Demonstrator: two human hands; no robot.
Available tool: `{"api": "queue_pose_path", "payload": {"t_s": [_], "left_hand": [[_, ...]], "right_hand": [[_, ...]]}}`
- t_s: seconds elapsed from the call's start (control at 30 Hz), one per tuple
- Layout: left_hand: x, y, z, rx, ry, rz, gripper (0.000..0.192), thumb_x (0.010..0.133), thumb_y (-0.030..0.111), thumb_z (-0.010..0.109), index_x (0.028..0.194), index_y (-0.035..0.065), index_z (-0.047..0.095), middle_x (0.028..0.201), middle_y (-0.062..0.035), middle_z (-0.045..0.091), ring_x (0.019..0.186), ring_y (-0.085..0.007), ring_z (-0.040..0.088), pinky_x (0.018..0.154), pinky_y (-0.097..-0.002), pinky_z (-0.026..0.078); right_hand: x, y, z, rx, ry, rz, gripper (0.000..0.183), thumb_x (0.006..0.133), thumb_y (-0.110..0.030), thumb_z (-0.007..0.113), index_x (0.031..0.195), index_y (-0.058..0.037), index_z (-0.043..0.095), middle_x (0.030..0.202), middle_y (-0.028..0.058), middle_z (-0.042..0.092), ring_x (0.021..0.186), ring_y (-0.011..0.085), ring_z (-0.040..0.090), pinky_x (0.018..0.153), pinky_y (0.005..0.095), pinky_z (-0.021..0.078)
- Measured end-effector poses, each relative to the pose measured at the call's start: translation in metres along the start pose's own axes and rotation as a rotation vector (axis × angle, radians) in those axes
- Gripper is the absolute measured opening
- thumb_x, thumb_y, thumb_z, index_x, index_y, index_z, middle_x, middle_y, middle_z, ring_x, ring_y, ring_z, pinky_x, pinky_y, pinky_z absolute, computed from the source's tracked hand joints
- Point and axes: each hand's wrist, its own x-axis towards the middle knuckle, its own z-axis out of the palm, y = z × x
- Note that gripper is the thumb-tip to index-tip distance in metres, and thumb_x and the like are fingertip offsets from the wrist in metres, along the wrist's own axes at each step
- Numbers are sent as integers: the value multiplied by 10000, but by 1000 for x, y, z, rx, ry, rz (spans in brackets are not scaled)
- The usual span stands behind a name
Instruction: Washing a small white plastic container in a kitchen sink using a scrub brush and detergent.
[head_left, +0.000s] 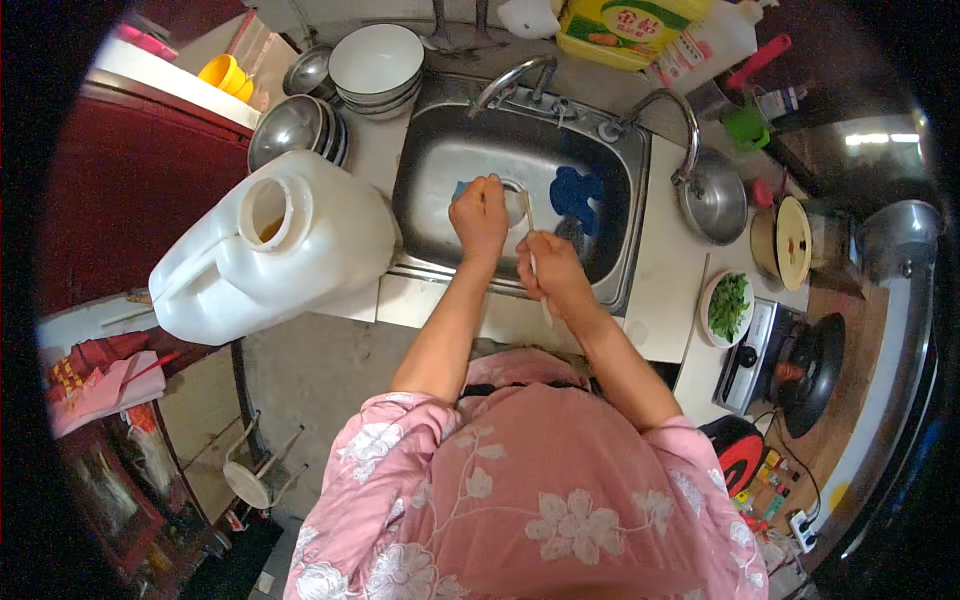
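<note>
Both hands are over the stainless steel sink (442, 150). My right hand (555, 266) grips a thin pale stick, like a chopstick (529, 211), whose upper end points towards the drain (515, 201). Left of it, my left hand (480, 217) is curled with its fingers bent inward; whether it holds anything is hidden. A bit of blue material (459, 190) shows beside its knuckles. On the sink's right side lie a dark blue cloth (576, 199) and a dark scrubber (570, 227).
A large white plastic jug (337, 225), uncapped, stands left of the sink. Behind it are metal bowls (289, 135) and stacked white bowls (376, 64). The faucet (510, 79) arches over the basin. To the right are a metal pot (714, 206), leafy greens (726, 307) and a wok (810, 375).
</note>
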Motion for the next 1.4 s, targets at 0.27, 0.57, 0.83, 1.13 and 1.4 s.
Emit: {"api": "queue_pose_path", "payload": {"t_s": [0.27,0.57,0.83,1.13,1.4], "left_hand": [[0,-3,1,25,-25,-5,302,800,179,460,549,11,452,496,-122,442,453,-219,424,454,-357,319],[3,-41,11,-1021,172,-1045,241,784,244,441,861,27,512,796,-86,529,670,-215,517,616,-331,434],[7,-43,12,-923,111,-1049,239,794,236,412,905,40,492,830,-95,554,751,-237,546,691,-383,456],[12,-40,14,-898,87,-1046,211,774,216,459,872,37,514,811,-88,546,721,-225,546,649,-375,460],[3,-49,19,-899,48,-1056,209,780,223,449,885,51,503,788,-87,554,717,-233,550,669,-376,463]], "right_hand": [[17,9,4,21,94,73,228,859,-225,381,779,-31,469,528,28,431,371,92,348,314,225,249],[33,66,-12,-611,17,-482,222,840,-207,399,743,-33,496,469,9,415,381,75,381,329,229,282],[32,9,-7,-803,145,-520,264,829,-207,414,702,7,500,511,117,477,450,201,481,469,333,384],[27,13,-13,-949,163,-516,233,828,-186,424,719,3,507,552,170,497,519,305,514,518,364,396],[27,10,-16,-912,91,-431,242,829,-203,418,742,5,505,672,236,529,652,398,524,578,443,408]]}}
